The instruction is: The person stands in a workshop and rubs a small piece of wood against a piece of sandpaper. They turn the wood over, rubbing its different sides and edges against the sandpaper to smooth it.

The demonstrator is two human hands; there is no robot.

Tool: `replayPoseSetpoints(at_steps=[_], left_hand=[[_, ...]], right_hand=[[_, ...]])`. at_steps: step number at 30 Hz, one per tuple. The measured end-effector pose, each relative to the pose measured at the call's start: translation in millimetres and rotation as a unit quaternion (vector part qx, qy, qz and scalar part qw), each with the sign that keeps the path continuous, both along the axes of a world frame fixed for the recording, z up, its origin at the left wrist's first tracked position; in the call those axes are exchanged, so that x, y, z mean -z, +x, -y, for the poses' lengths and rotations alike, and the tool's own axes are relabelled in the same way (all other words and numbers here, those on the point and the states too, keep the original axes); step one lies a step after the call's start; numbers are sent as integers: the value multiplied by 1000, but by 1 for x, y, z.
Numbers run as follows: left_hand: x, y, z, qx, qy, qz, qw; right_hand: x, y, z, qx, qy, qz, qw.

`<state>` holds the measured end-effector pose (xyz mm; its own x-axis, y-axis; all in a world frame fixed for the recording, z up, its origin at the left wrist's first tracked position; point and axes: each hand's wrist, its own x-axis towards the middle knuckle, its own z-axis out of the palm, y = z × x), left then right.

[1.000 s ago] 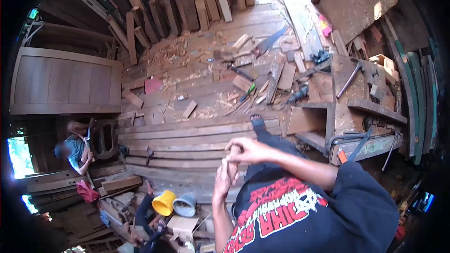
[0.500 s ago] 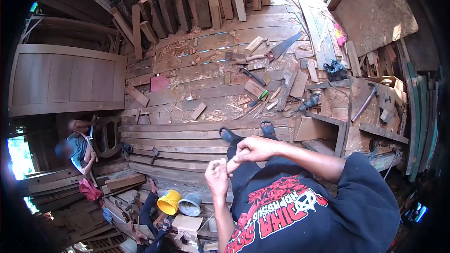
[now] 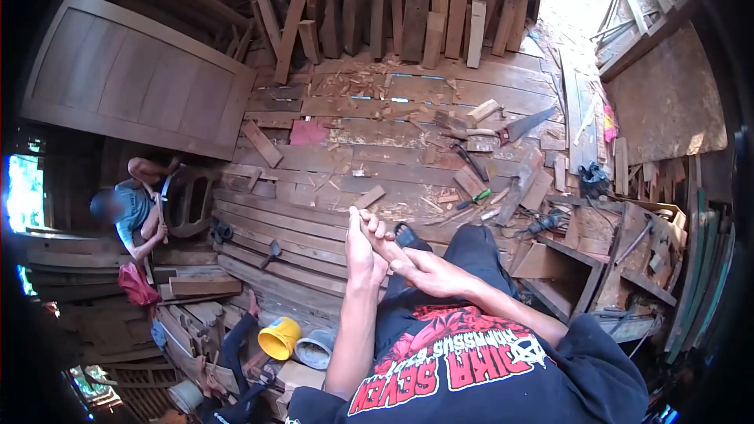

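Both hands are joined in front of the chest. The left hand point(image 3: 360, 250) stands upright with its fingers stretched upward, curled on nothing that shows. The right hand point(image 3: 430, 273) reaches across and closes its fingers around the base of the left hand's fingers. Whether some small thing is pinched between them cannot be told. Just beyond the fingertips, a little to the right, is a sandal point(image 3: 405, 233) on the person's own foot. It is dark, with a rounded toe, and lies flat on the plank floor point(image 3: 314, 224) at the end of a dark trouser leg point(image 3: 471, 255). Farther out on the floor, among shavings and offcuts, lie a green-handled screwdriver point(image 3: 474, 199), a handsaw point(image 3: 525, 125), a pink board point(image 3: 309, 133) and a small hammer point(image 3: 272, 251). A corded power tool point(image 3: 543, 224) lies to the right, near a rough wooden tabletop point(image 3: 597, 228) that carries another hammer point(image 3: 635, 240). Short planks point(image 3: 408, 16) lean in a row at the far wall, with a large door panel point(image 3: 133, 82) to their left. At the left another person point(image 3: 132, 218) in a blue shirt sits by a carved wooden frame point(image 3: 188, 200). Near the left forearm stand a yellow bucket point(image 3: 278, 338) and a grey bucket point(image 3: 315, 348).
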<state>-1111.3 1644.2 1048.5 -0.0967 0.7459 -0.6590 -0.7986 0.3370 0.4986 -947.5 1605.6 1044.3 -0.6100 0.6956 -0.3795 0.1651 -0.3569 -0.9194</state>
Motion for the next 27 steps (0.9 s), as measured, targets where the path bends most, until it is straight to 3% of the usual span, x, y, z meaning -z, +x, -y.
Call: replayPoseSetpoints(at_steps=[3,6,8,11,14,15,16,18,19,21,22,24,25,26,27], left_hand=[[12,-28,-39,17,10,154,988],[26,-55,-83,28,30,175,984],[28,-66,-116,-1,22,93,995],[51,-88,-161,-81,-84,147,982],[43,-32,-195,-69,-108,36,991],[53,-20,-202,19,-95,65,993],[80,-9,-210,59,-59,100,991],[134,20,-224,93,-54,-27,994],[162,30,-239,72,-70,-70,992],[239,24,-241,-18,-123,-175,977],[254,19,-248,-24,-149,-268,952],[279,-6,-247,-49,-230,-262,936],[282,-17,-255,-78,-280,-249,924],[295,-31,-250,-57,-294,-278,913],[311,-48,-237,-38,-303,-306,902]], right_hand=[[-13,-2,-28,17,-48,15,999],[-7,-3,-57,29,-35,28,999],[-1,-6,-79,43,19,69,997],[15,-4,-117,55,83,116,988],[39,-2,-170,111,70,118,984],[52,-3,-188,112,67,122,984],[69,-3,-209,112,63,129,983],[116,3,-250,32,126,129,983],[158,7,-260,-19,62,170,983],[223,20,-302,-99,69,182,976],[248,26,-320,-124,68,176,974],[323,44,-333,-34,34,196,980],[358,58,-347,-5,-42,207,977],[396,76,-361,24,-112,217,969],[446,92,-369,28,-102,286,952]])
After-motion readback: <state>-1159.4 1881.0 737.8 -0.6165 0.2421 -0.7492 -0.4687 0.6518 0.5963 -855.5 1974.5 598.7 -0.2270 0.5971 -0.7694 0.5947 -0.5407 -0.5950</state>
